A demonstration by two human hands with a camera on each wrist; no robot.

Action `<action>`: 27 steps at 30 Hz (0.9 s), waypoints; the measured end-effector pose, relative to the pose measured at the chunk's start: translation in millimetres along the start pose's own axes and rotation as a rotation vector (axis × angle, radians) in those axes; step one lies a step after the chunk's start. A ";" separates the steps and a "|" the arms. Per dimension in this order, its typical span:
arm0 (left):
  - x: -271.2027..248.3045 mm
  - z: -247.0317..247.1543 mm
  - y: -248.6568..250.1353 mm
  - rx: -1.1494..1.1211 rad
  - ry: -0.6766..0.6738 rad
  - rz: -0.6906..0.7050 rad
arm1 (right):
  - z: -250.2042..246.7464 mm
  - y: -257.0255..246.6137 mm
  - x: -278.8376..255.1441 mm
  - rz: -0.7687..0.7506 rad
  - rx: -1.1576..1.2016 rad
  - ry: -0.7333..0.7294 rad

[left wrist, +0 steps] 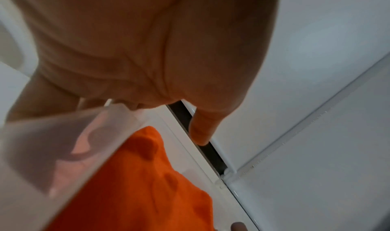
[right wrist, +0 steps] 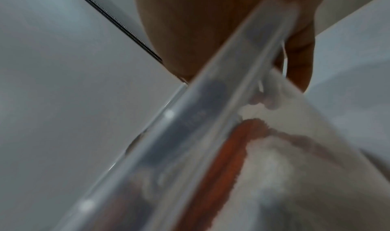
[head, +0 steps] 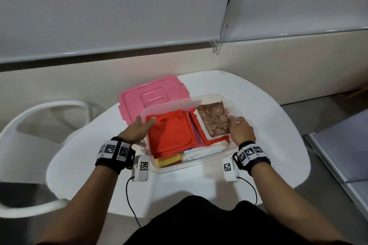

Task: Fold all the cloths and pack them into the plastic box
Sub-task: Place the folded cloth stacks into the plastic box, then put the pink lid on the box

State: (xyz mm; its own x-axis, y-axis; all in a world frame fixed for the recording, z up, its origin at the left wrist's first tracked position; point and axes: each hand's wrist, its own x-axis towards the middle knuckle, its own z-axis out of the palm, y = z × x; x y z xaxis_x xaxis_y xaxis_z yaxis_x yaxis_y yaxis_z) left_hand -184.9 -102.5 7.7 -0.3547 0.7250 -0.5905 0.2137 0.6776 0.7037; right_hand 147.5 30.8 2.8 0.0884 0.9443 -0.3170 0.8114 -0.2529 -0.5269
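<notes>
Head view shows a clear plastic box sitting on a white rounded worktop, its long axis running left to right with a slight turn, the right end farther from the person. Inside, a folded orange cloth tops the left stack, with yellow cloth showing under it at the near edge. On the right a brown paisley cloth lies on a white towel and another orange layer, its long side running near to far.

A pink lid lies flat on the worktop behind the box's left end, partly hidden by it.

The left hand holds the left wall of the box, thumb inside resting on the orange cloth and fingers outside; its grip is clamped on the rim. The right hand holds the right wall likewise, fingers curled around the rim in the right wrist view.

A white chair stands to the left of the worktop.
</notes>
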 end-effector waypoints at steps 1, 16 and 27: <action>-1.3 6.3 6.1 0.012 -0.019 0.031 | -8.4 5.7 2.0 0.025 -0.031 0.041; 60.3 51.9 -52.3 0.775 0.232 0.096 | -31.3 38.6 3.1 -0.007 -0.101 0.167; 28.4 0.7 -111.8 0.111 0.627 -0.454 | -20.0 38.6 -18.0 0.022 -0.118 0.199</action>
State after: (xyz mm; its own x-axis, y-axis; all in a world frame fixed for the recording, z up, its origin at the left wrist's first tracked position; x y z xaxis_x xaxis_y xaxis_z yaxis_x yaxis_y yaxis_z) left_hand -218.3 -157.6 -88.0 -0.8703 0.1911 -0.4540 0.0028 0.9236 0.3833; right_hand 188.8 8.2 3.9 0.2097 0.9647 -0.1592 0.8688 -0.2586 -0.4224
